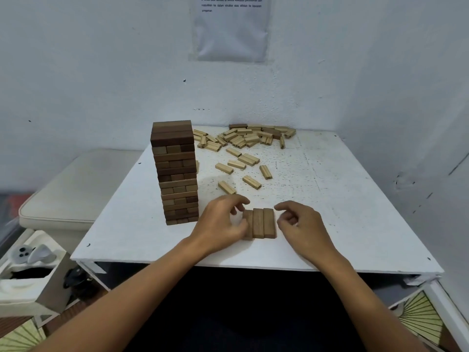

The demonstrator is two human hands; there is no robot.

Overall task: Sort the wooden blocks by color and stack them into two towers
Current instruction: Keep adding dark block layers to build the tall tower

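While both hands hover at the near edge of the white table [330, 224], the left hand [220, 222] curls loosely against the left side of a flat row of three blocks [260, 223], and the right hand [302, 224], fingers bent and holding nothing, sits just beside its right edge. Left of the row stands a tall tower [175, 174] of darker blocks. Farther back, a pile of pale blocks [243, 141] lies scattered toward the wall.

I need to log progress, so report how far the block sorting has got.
Done: one tall tower of darker blocks stands on the table. In hand: three blocks lie side by side as a first layer of the second tower; the left hand touches its left edge, the right hand hovers beside it. Left: the scattered light blocks behind remain unstacked.
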